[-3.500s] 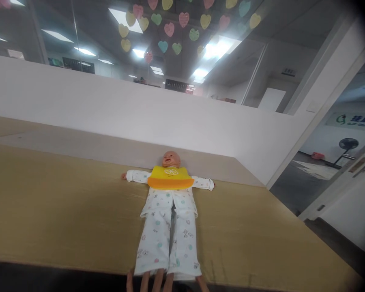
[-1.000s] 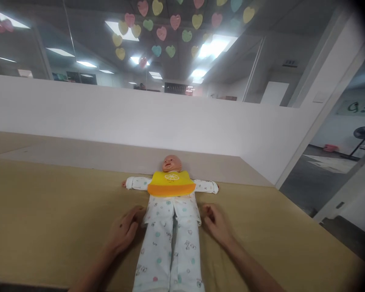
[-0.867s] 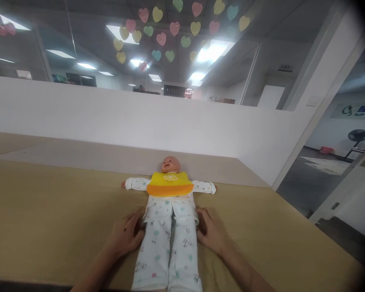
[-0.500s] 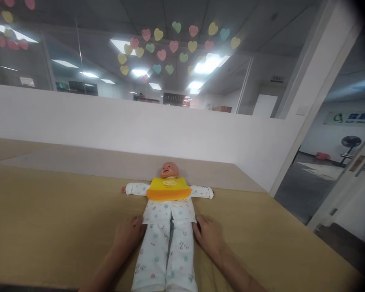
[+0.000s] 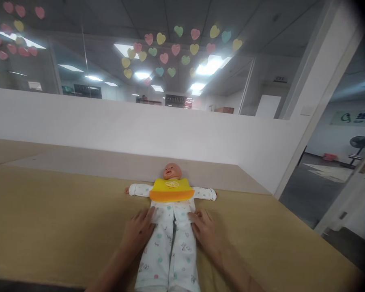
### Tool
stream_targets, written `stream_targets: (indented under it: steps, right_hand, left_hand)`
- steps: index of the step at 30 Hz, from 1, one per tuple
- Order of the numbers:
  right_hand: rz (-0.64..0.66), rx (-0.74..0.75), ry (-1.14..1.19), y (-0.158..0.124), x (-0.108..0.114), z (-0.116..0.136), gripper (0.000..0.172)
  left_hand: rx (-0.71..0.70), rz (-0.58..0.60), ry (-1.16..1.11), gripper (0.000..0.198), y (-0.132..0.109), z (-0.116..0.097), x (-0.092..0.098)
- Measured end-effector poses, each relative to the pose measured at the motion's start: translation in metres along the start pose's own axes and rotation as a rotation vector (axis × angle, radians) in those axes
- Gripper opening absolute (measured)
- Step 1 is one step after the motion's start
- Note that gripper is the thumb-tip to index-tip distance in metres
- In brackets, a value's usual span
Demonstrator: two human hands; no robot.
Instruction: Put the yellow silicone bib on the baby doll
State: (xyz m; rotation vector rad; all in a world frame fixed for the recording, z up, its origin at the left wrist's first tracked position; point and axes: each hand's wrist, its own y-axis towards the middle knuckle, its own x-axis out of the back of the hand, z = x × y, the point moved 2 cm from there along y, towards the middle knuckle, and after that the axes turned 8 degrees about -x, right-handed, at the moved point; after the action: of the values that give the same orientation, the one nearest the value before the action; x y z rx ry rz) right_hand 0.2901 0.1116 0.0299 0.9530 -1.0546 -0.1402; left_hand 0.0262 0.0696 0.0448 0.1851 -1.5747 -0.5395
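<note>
Baby doll [image 5: 170,219] supine on wooden table [image 5: 48,227], yellow bib [image 5: 171,189] on chest, left hand [image 5: 138,233] and right hand [image 5: 206,232] open, flat against doll's hips.

Both hands, left hand [image 5: 139,232] and right hand [image 5: 205,230], apparently press the doll [image 5: 170,227] at its waist.

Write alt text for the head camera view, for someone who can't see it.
A baby doll in white pyjamas and a yellow bib lies face up on a tan table. The left hand and right hand press its hips from either side.
</note>
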Motion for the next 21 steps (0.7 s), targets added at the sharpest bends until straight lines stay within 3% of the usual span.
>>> stream_targets:
  steps: [4,10,15,21]
  right_hand:
    - [0.002,0.052,0.020,0.020,-0.001,0.014,0.030]
    - [0.037,0.041,0.101,0.045,-0.004,0.032,0.015]
    - [0.035,-0.021,0.143,0.039,-0.006,0.038,0.007]
    - [0.044,-0.052,0.175,0.031,-0.011,0.046,0.016]
  left_hand:
    - [-0.227,-0.008,0.076,0.032,0.021,-0.017,0.009]
    - [-0.377,-0.066,0.167,0.029,0.036,-0.035,0.020]
    - [-0.410,-0.077,0.162,0.024,0.022,-0.038,0.009]
    - [-0.388,-0.129,0.181,0.023,0.017,-0.045,-0.002]
